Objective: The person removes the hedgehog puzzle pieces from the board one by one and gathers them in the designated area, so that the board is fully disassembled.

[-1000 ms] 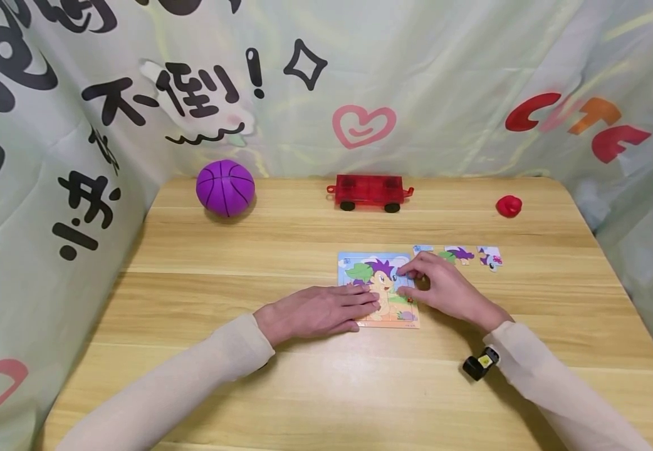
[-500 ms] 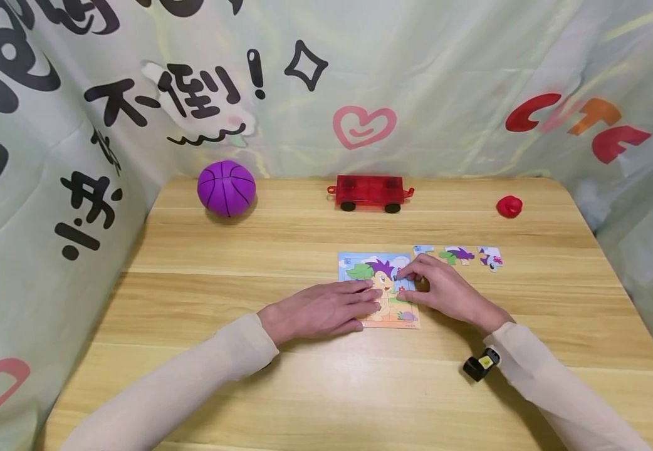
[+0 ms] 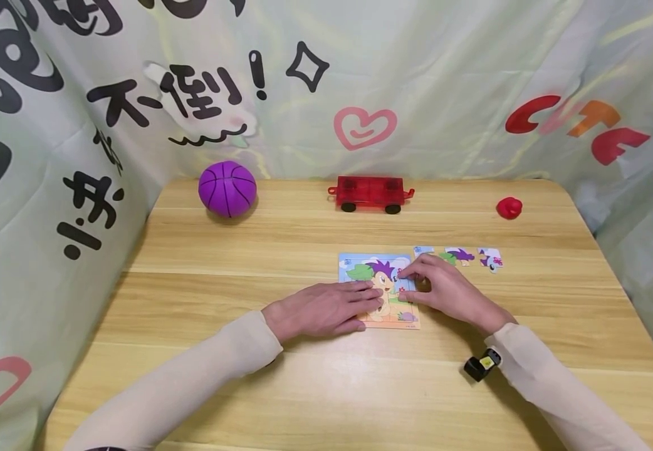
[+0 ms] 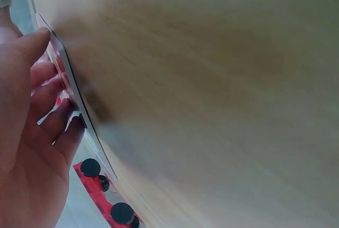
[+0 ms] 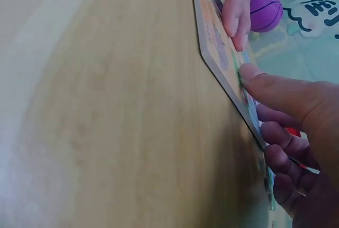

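Observation:
A cartoon jigsaw puzzle (image 3: 368,266) in a flat board lies on the wooden table (image 3: 247,376). My left hand (image 3: 355,304) rests flat on its lower left part, fingers straight. My right hand (image 3: 411,283) is arched over the right edge. Its index fingertip and thumb press on the picture there. In the right wrist view the thumb (image 5: 265,87) lies on the board (image 5: 214,53), and the left hand's fingers (image 5: 235,5) show beyond it. The left wrist view has my left hand (image 4: 37,111) against the board's edge (image 4: 74,98).
Three loose puzzle pieces (image 3: 459,255) lie in a row just right of the board's top corner. A purple ball (image 3: 227,188), a red toy car (image 3: 370,191) and a small red object (image 3: 509,207) stand along the far edge. Printed cloth walls close in three sides.
Both hands stay on the puzzle. The left hand has crept slightly to the right; the right hand's fingertips have barely shifted.

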A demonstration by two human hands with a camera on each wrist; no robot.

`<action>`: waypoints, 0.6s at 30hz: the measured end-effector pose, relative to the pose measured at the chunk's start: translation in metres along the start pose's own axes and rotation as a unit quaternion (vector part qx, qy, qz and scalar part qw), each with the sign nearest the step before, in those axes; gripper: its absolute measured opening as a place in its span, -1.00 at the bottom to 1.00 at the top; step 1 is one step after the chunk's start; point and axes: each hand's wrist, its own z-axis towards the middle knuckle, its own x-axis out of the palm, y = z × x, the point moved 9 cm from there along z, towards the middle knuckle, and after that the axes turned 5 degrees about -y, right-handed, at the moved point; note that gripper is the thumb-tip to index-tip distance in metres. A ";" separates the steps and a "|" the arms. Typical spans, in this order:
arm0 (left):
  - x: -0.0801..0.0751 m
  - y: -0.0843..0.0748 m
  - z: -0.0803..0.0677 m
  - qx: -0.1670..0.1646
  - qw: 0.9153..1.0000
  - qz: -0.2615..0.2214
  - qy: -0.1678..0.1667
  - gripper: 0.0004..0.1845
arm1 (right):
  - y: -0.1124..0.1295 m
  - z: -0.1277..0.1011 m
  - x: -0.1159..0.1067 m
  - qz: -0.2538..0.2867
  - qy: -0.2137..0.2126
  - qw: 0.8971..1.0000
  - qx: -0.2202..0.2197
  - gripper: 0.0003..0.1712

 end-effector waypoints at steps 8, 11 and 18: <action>0.001 0.002 0.000 -0.005 1.000 0.011 -0.006 -0.37 | 0.001 -0.002 -0.004 -0.011 -0.002 1.000 -0.018 -0.53; 0.001 0.002 0.000 -0.005 1.000 0.016 -0.008 -0.37 | 0.001 -0.001 -0.003 -0.006 0.001 1.000 -0.017 -0.54; 0.001 0.002 0.000 -0.006 1.000 0.013 -0.010 -0.38 | 0.001 0.000 -0.001 0.005 0.016 1.000 -0.012 -0.57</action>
